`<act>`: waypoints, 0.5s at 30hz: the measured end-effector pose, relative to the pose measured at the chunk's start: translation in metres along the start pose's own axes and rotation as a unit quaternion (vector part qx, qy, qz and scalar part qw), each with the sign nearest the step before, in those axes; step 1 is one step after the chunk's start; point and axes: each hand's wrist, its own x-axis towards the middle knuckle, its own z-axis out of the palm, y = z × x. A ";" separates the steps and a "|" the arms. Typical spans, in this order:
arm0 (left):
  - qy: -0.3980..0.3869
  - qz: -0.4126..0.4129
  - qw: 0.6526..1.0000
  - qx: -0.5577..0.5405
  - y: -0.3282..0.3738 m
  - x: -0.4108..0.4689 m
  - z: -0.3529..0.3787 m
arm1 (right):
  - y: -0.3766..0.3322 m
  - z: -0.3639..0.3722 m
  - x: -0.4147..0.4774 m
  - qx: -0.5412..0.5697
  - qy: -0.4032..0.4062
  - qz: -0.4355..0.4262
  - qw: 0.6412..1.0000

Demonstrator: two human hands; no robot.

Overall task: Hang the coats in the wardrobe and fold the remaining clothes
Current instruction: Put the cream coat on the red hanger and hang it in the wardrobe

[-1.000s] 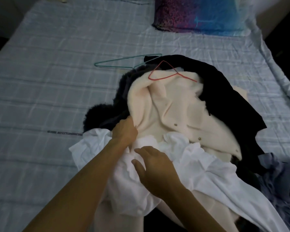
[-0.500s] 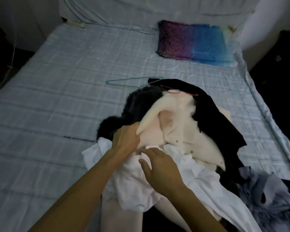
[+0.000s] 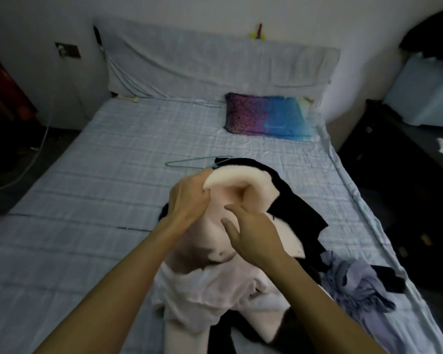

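Cream coat, edge clutched in left grip, right grip wide, over it

**Room on L, clutter centre-R**

Bed sheet lies bare L of the clothes pile & back toward the headboard: wide way in from that side. Teal hanger lies flat just behind the pile, one end under the black garment. Pillow sits far R by the headboard, well apart from the pile. Cream coat, edge held up by left hand, stands tallest mid-pile, w/ right hand spread just beside it. White shirt covers the near edge. Grey-blue garment fills the R edge, and a dark cabinet stands close along that side.
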 end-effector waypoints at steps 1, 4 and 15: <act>0.015 0.000 1.000 -0.011 0.008 -0.005 -0.012 | -0.003 -0.009 -0.009 0.002 0.008 -0.002 1.000; 0.050 0.012 0.998 -0.023 0.035 -0.022 -0.048 | -0.014 -0.037 -0.036 0.012 0.035 -0.011 0.999; 0.007 0.040 0.999 0.034 0.072 -0.082 -0.077 | -0.013 -0.078 -0.093 0.056 0.104 -0.002 0.993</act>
